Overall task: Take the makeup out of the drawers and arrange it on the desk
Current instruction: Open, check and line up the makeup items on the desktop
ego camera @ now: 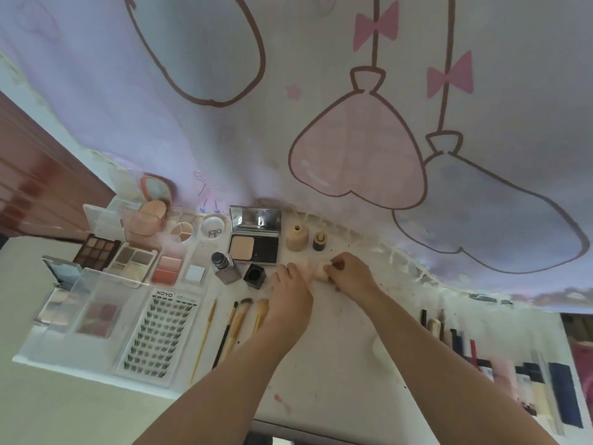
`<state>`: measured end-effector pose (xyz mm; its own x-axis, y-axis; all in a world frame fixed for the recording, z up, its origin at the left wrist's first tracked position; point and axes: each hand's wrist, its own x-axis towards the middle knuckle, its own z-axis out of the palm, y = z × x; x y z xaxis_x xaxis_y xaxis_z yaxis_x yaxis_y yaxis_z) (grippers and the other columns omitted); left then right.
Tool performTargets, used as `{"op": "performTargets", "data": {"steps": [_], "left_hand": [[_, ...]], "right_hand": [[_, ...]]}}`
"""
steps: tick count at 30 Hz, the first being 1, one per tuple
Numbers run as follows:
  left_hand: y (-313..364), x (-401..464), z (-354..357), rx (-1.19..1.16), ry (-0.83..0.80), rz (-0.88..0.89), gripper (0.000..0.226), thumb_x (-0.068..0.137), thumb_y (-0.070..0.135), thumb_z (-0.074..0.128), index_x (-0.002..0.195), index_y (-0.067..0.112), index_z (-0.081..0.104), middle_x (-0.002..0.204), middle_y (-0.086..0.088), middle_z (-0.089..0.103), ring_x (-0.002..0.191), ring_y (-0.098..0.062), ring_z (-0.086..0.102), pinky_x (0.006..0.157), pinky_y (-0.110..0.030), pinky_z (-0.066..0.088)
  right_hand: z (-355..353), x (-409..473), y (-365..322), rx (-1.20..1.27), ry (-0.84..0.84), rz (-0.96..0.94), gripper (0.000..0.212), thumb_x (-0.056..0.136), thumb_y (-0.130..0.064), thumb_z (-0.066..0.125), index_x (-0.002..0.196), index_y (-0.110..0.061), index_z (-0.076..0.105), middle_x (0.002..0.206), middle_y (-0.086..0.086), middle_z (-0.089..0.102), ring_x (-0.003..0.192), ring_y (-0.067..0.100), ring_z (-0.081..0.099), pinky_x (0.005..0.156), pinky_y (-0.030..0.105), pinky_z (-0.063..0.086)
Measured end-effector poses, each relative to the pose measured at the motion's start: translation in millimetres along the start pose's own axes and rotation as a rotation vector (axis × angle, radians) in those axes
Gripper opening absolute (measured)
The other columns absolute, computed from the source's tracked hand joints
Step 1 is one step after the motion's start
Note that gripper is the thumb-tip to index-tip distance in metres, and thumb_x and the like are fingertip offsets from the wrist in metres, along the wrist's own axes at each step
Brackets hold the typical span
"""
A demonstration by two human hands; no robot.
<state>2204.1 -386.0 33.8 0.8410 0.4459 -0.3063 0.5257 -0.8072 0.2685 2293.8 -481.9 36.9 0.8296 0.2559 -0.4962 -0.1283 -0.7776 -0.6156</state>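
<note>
Left hand: the left hand [290, 285] lies knuckles-up at the centre of the frame, fingers bent down over a pale peach sponge [305, 266]; whether they grasp it or only rest on it I cannot tell, since the fingertips are hidden.
Right hand: the right hand [348, 273] sits just right of the left, fingers curled, thumb and forefinger pinching a second beige sponge [321, 272] at its right side.
Sponges: the two lie touching or nearly so between the hands, on the white desk [337, 364].
Back row: behind the hands stand a beige bottle [296, 237] and a small dark-based dropper bottle [319, 241], both upright and near the curtain [321, 107] that hangs along the desk's far edge.
Left of the hands: an open powder compact [255, 242], a black square pot [254, 276] and a glass bottle [224, 266] stand close together; the pot is just beside the left hand's fingers.
Brushes: several makeup brushes [244, 319] lie side by side under and left of the left forearm.
Far left: eyeshadow palettes [96, 252], a blush palette [167, 268] and a lash tray [157, 335] fill the left part of the desk up to its left edge.
Right side: a row of tubes and sticks [481, 358] lies along the lower right, blurred.
Open room: bare desk shows between the forearms and to the right of the right forearm, up to the row of tubes.
Near edge: the desk's front edge runs along the bottom of the frame beneath both forearms.
</note>
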Motion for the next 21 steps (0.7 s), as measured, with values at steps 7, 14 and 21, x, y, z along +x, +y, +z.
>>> {"op": "performTargets", "data": {"steps": [7, 14, 21], "left_hand": [[1.4, 3.5, 6.9, 0.133, 0.01, -0.003, 0.048, 0.096, 0.02, 0.04, 0.137, 0.0, 0.024, 0.134, -0.015, 0.036, 0.121, -0.027, 0.036, 0.103, -0.032, 0.032], [13.0, -24.4, -6.6, 0.138, 0.171, 0.252, 0.05, 0.09, 0.034, 0.052, 0.13, 0.007, 0.041, 0.124, -0.011, 0.046, 0.109, -0.028, 0.047, 0.092, -0.036, 0.039], [80.4, -72.2, 38.2, 0.051, -0.151, 0.568, 0.056, 0.092, 0.052, 0.042, 0.13, 0.012, 0.037, 0.128, -0.007, 0.043, 0.117, -0.025, 0.04, 0.097, -0.036, 0.033]], "right_hand": [[-3.5, 2.5, 0.8, -0.001, 0.0, -0.054, 0.036, 0.09, -0.026, 0.06, 0.121, -0.008, 0.053, 0.1, 0.005, 0.058, 0.089, 0.024, 0.062, 0.081, 0.034, 0.052], [-65.0, -18.3, 23.3, -0.041, -0.091, -0.107, 0.016, 0.093, -0.023, 0.055, 0.107, -0.017, 0.06, 0.1, 0.004, 0.063, 0.084, 0.016, 0.062, 0.067, 0.024, 0.049], [-107.4, -71.3, 87.3, -0.556, -0.184, -0.085, 0.023, 0.096, -0.024, 0.049, 0.117, -0.022, 0.057, 0.116, -0.002, 0.057, 0.097, 0.014, 0.057, 0.084, 0.024, 0.045]]}}
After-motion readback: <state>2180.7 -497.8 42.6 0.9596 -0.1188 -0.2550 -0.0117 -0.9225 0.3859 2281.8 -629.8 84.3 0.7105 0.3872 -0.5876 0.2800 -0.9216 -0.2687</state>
